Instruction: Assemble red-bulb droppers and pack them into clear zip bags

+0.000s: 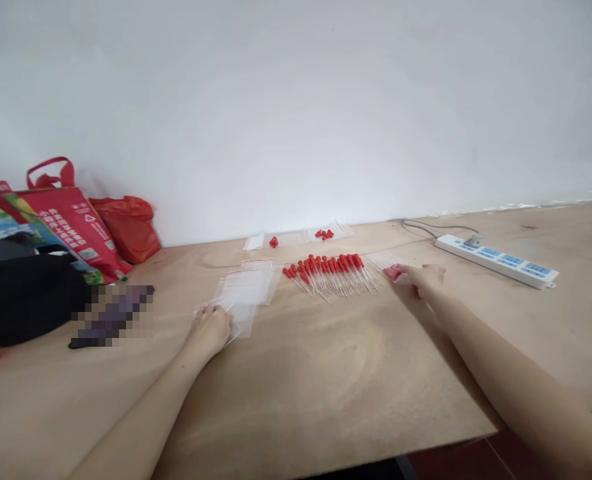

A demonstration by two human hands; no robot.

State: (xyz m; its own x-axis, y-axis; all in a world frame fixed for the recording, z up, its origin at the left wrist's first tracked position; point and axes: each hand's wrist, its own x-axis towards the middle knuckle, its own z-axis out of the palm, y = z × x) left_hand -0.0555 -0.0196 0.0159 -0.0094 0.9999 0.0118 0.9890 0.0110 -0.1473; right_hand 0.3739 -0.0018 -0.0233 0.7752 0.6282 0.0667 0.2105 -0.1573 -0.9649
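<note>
While our left hand point(212, 327) lies over the near end of the overlapping clear bags point(250, 283), left grip: fingers bent against the film, though we cannot tell whether they pinch a bag or only press on it.
Right hand point(423, 280): fingers at a filled bag point(382, 263) with red pieces inside (the film turns them pinkish); we cannot tell whether they have closed on it.
Red-tipped sticks point(326, 270): laid in a band on the wooden table point(326, 373), between our hands, red ends toward the wall point(326, 133).
Bags by the wall: a back-left bag point(287, 239) and a back-right bag point(343, 231), each with red pieces.
Thin film: we judge it best to part the layers at one edge, so that only one bag comes away.
Filled bag: we do well to hold it by bare film, lightly, keeping the wrist clear of the pale stick ends.
</note>
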